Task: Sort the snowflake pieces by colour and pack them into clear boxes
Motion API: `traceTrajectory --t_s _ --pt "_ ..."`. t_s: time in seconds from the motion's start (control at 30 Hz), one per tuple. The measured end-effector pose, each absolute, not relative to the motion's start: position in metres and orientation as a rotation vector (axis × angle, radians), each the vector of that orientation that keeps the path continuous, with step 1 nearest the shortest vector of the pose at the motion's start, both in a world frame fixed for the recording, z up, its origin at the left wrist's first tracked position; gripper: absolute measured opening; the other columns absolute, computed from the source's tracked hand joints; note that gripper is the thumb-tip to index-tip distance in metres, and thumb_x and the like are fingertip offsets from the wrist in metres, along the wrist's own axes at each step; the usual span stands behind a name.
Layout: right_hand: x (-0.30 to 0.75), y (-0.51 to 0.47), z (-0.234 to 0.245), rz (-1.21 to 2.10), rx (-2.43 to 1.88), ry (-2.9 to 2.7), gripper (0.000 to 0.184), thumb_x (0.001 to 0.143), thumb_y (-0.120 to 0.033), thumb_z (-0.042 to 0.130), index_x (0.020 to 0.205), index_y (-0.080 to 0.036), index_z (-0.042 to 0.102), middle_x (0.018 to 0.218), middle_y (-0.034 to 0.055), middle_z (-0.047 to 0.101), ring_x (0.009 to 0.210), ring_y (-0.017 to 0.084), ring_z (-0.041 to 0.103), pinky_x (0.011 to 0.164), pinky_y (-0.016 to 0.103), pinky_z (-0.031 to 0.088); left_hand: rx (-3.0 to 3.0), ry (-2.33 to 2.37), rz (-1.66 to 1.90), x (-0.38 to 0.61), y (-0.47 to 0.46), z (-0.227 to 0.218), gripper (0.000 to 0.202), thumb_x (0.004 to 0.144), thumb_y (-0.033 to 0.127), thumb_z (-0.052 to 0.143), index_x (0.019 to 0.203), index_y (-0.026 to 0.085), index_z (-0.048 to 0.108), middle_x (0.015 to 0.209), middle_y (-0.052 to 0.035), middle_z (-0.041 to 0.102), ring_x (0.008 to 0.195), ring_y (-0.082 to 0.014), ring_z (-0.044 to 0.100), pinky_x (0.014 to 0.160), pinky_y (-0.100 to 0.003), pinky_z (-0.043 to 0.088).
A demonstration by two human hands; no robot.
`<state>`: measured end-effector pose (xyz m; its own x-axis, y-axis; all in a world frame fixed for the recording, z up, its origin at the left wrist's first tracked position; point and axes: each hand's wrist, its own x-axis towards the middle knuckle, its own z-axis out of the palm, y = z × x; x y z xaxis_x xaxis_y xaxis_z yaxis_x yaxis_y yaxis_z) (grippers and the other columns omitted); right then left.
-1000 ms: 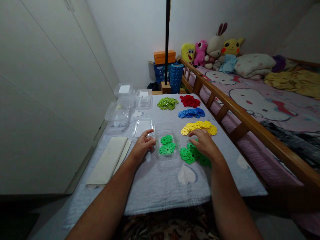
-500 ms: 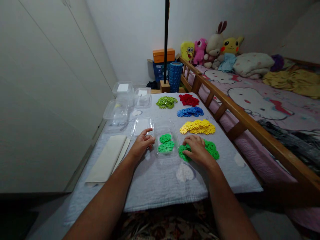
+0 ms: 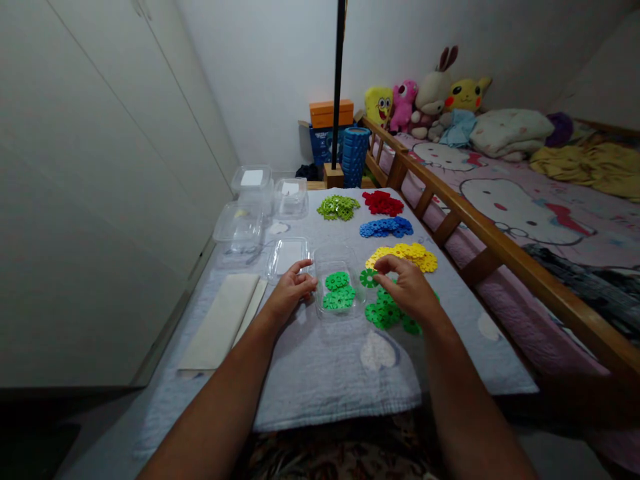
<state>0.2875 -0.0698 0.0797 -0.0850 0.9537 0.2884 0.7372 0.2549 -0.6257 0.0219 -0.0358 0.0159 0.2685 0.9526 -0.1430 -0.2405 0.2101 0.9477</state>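
Observation:
A clear plastic container (image 3: 361, 308) stands before me with green snowflake-shaped building discs (image 3: 339, 298) lying inside it. My left hand (image 3: 292, 291) rests at the container's left wall, fingers apart and loosely bent; whether they press on the wall is hard to tell. Between thumb and fingertips, my right hand (image 3: 407, 287) pinches one green disc (image 3: 369, 278), held up beside the container's right rim. Below and behind that hand spreads a pile of green discs (image 3: 384, 315), partly hidden by it.
Yellow discs (image 3: 425, 257), blue discs (image 3: 386, 227), red discs (image 3: 383, 203) and lime-green pieces (image 3: 338, 207) lie in piles at the right and back. A clear lid (image 3: 289, 253), a folded cream cloth (image 3: 220, 323) and more plastic containers (image 3: 239, 227) are leftward. A wooden bed rail (image 3: 480, 230) borders the right side.
My right hand has risen from the green pile with one disc in its fingertips. Some discs in the pile have shifted. My left hand stays by the container; the view has moved slightly.

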Motion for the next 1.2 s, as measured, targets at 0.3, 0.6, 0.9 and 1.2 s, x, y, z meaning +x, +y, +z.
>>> traceTrajectory --t_s 0.3,0.6,0.9,1.2 --pt "0.229 -0.022 0.063 0.110 -1.634 -2.232 0.013 0.090 -0.017 0.058 0.094 -0.024 0.067 0.090 0.0054 0.071 0.100 0.025 0.057 0.112 0.057 0.017 0.982 0.913 1.021 0.022 -0.036 0.013 0.068 0.069 0.034 0.082 0.127 0.018 0.050 0.063 0.0096 0.052 0.049 -0.0069 0.044 0.049 -0.021 0.034" --pt "0.248 -0.032 0.066 0.001 -1.655 -2.042 0.016 0.088 -0.017 0.057 0.096 -0.023 0.069 0.102 0.0081 0.073 0.108 0.028 0.055 0.112 0.057 0.017 0.998 0.926 1.023 0.023 -0.037 0.017 0.066 0.069 0.035 0.082 0.125 0.017 0.051 0.063 0.0092 0.053 0.049 -0.0070 0.045 0.050 -0.021 0.036" --pt "0.300 -0.090 0.048 0.071 -1.730 -2.115 0.011 0.087 -0.024 0.060 0.087 -0.025 0.071 0.094 0.0072 0.070 0.100 0.028 0.056 0.101 0.049 0.031 0.996 0.941 1.026 0.024 -0.038 0.018 0.067 0.067 0.035 0.082 0.125 0.017 0.052 0.064 0.0085 0.054 0.050 -0.0065 0.044 0.050 -0.020 0.034" --pt "0.293 -0.114 0.026 0.055 -1.762 -2.313 0.019 0.083 -0.030 0.072 0.101 -0.027 0.071 0.117 0.0103 0.063 0.115 0.035 0.049 0.109 0.060 0.025 1.033 0.947 1.020 0.023 -0.038 0.020 0.065 0.069 0.033 0.080 0.125 0.017 0.051 0.064 0.0089 0.054 0.050 -0.0065 0.044 0.050 -0.021 0.035"
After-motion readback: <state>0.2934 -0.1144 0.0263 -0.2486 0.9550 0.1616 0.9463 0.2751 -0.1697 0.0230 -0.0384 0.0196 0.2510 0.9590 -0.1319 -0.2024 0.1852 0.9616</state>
